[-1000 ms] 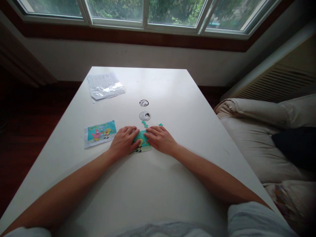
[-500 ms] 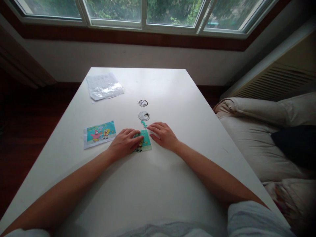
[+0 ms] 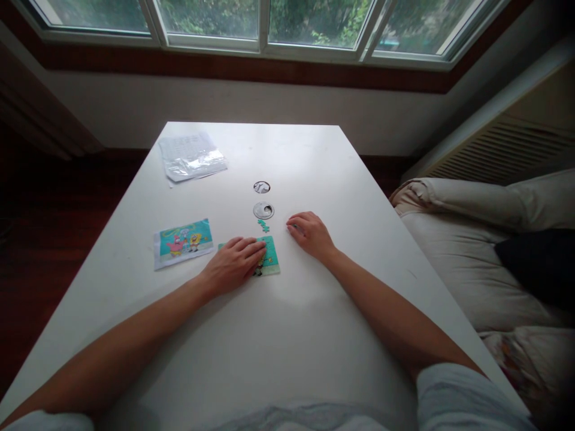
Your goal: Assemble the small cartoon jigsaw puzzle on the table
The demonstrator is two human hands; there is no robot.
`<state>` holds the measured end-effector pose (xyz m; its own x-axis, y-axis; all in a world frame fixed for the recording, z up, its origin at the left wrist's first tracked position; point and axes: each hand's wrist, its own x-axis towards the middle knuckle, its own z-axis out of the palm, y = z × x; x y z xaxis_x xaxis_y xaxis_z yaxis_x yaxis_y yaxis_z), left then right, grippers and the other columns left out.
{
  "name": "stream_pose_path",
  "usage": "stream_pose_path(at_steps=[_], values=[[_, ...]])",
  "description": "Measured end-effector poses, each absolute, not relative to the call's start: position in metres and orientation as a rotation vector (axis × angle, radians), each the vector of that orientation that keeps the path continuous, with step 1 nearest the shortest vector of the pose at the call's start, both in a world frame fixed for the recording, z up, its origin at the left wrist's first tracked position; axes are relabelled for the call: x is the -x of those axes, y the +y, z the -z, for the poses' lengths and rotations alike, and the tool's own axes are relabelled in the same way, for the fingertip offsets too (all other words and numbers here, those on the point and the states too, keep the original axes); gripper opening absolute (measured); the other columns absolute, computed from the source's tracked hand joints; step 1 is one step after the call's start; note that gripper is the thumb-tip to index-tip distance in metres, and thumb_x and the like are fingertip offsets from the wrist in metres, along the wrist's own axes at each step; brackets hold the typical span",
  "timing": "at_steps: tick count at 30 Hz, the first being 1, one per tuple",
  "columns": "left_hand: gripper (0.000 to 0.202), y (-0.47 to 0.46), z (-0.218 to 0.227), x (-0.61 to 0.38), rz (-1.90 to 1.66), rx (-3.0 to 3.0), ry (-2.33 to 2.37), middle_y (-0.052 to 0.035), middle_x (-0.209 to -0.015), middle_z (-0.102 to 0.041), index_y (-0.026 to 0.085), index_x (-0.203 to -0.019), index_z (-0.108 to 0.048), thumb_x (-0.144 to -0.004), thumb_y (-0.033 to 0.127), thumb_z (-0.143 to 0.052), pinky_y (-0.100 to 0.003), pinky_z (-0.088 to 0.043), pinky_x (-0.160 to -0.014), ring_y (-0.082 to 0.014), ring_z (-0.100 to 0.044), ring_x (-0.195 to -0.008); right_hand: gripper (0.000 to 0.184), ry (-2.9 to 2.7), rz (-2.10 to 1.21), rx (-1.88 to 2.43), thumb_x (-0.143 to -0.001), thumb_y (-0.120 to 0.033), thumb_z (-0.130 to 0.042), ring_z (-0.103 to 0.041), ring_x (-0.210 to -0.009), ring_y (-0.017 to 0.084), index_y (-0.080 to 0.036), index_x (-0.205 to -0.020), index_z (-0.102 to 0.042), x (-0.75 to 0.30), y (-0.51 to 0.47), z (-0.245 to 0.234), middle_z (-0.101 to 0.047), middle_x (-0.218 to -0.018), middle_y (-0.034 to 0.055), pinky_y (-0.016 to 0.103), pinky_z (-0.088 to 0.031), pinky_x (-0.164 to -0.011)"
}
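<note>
A small jigsaw puzzle [image 3: 272, 258], teal with a cartoon picture, lies flat on the white table in front of me. My left hand [image 3: 236, 263] rests palm down across it, fingers stretched out, covering its middle and much of its left part. Just beyond the puzzle's top edge are a few loose teal puzzle pieces [image 3: 263, 225]. To the right of these, apart from the puzzle, my right hand [image 3: 311, 233] rests on the table with loosely bent fingers and a gap at the thumb. I see nothing held in it.
Left of the puzzle lies a cartoon picture card [image 3: 184, 244] in a clear sleeve. A clear plastic bag with paper [image 3: 193, 157] is at the table's far left. Two round cable-hole fittings [image 3: 263, 210] sit mid-table. A beige sofa [image 3: 453, 257] stands along the right side.
My right hand has moved right, away from the puzzle and the loose pieces. My left hand has shifted slightly right and lies flatter over the puzzle, whose upper left corner now shows.
</note>
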<state>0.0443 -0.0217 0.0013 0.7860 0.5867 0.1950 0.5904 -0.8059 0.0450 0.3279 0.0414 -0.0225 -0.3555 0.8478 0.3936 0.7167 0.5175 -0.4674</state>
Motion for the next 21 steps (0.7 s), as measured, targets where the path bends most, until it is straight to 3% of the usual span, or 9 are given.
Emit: stream_pose_path(at_steps=[9,21], values=[[0.046,-0.025,-0.001,-0.047,0.257,2.989,-1.012,-0.0079,-0.154,-0.055,0.023,-0.149,-0.052,-0.107,0.04,-0.049,-0.049,-0.034,-0.117,-0.0297,-0.049,-0.14,0.016,-2.288,-0.271,1.329,-0.095,-0.024,-0.062,-0.06,-0.108,0.027,-0.025,-0.105,-0.075,-0.344,0.051,0.015,-0.07,-0.113,0.0084,0.045,-0.05,-0.098],[0.046,-0.023,0.005,-0.048,0.312,3.013,-1.017,-0.008,-0.153,-0.055,0.023,-0.148,-0.052,-0.107,0.042,-0.049,-0.048,-0.034,-0.119,-0.0294,-0.047,-0.142,0.014,-2.361,-0.266,1.281,-0.093,-0.024,-0.068,-0.058,-0.107,0.027,-0.024,-0.106,-0.073,-0.354,0.056,0.018,-0.066,-0.112,0.0084,0.043,-0.049,-0.097]])
